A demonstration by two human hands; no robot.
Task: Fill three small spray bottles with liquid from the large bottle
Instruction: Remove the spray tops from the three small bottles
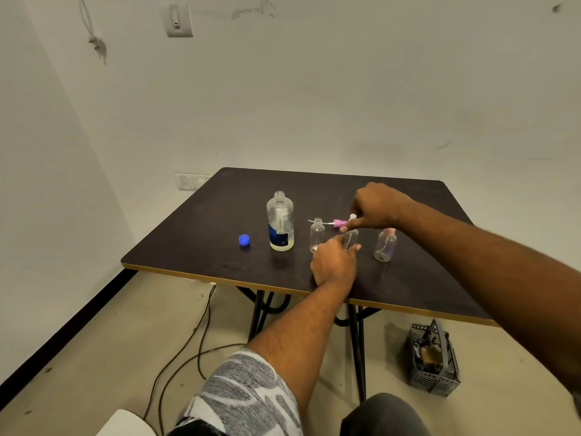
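A dark table [195,234] with a pale edge strip fills the middle of the view, and a grey slotted basket [434,361] stands on the floor under its near right corner, with dark cables [201,335] trailing across the floor to the left. On the table the large bottle [280,225] stands upright and uncapped, left of the three small ones. The right hand [374,206] reaches in over the table, its fingertips pinching a pink and white spray top [341,222]. The top is held sideways, its thin tube pointing left above the left small bottle [317,235], which stands open. The left hand [334,262] curls round the lower part of the middle small bottle [351,239], which stands upright just under the spray top. The right small bottle [385,245] stands apart with its pink top on. A blue cap [244,240] lies near the large bottle's left side.
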